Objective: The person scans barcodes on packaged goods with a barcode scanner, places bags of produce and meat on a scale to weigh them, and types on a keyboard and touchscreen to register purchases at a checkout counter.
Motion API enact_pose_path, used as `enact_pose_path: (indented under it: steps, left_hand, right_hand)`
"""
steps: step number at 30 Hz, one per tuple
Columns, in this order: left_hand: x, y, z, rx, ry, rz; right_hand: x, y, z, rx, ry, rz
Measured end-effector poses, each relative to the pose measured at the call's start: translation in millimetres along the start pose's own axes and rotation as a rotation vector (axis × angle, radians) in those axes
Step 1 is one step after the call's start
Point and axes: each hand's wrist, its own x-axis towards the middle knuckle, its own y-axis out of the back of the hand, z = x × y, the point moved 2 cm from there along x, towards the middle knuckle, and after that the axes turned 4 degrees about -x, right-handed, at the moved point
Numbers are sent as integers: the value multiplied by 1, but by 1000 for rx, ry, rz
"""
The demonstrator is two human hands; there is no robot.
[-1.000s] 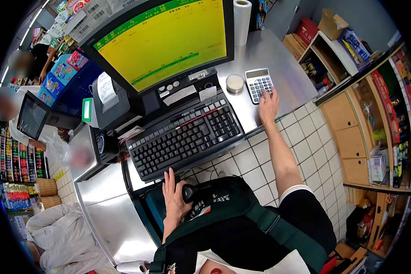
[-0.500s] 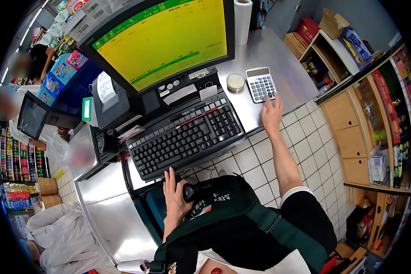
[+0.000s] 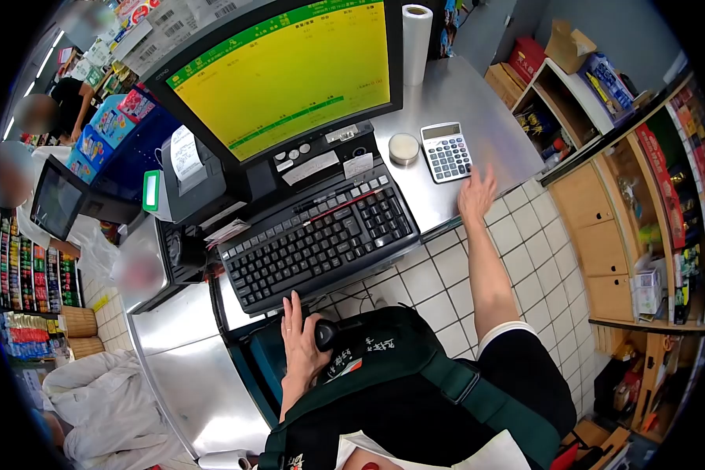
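My left hand [image 3: 299,348] is beside the keyboard's near left edge, in front of my apron. Two of its fingers point up toward the black keyboard [image 3: 321,235], while the thumb side curls around a rounded black handheld scanner [image 3: 326,334], mostly hidden by hand and apron. My right hand [image 3: 475,197] hovers over the counter's front edge with its fingers apart and somewhat blurred. Just above and to the left of it lies a silver calculator [image 3: 446,153]; one finger is close to its lower right corner. I cannot tell whether that finger touches it. A round, pale-topped container [image 3: 404,148] sits beside the calculator.
A monitor [image 3: 290,78] with a yellow screen stands behind the keyboard. Left of it are a receipt printer [image 3: 200,184] and a second, smaller screen [image 3: 57,196]. A plastic roll [image 3: 415,47] stands at the back. Wooden shelves [image 3: 591,204] line the right; people are at far left.
My right hand has moved slightly right and down, off the calculator's keys, and its fingers have spread. The left hand stays on the scanner. The view has shifted slightly.
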Motion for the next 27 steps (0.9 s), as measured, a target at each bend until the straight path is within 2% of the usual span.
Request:
enact_pose_path:
  steps: [2,3,5,6,8,12,14,17,19,20,23,27]
  left_hand:
    - [0,1,1,-6,9,-13]
    - [1,0,0,-8,12,-8]
    - [0,0,-3,-10,-9,-23]
    - [-1,-1,-4,-9,-7,-24]
    - [-1,-2,-5,-2,-31,-19]
    - [-1,-3,-5,-26,-22,-3]
    - [-2,-3,-4,-63,-19,29]
    - [-2,-4,-7,-74,-54,71]
    - [-3,-1,-5,-84,-39,66]
    - [-3,-1,-7,-77,-63,88]
    - [-4,3,-6,-71,-61,93]
    - [-5,9,-8,-70,-67,110]
  right_hand:
    - [-7,14,6,-189,-58,-177]
    - [-3,14,6,-187,-51,-177]
    - [-2,22,5,66,21,118]
    - [-5,31,-1,66,22,116]
    - [-18,47,-7,340,-162,-41]
    - [-66,65,-22,245,-2,-16]
    - [-92,92,-59,421,-51,-158]
    - [-126,121,-114,582,145,-241]
    - [-141,129,-140,686,416,-244]
    - [-149,131,-145,640,428,-357]
    - [-159,133,-159,419,619,-271]
    - [-161,129,-166,280,762,-227]
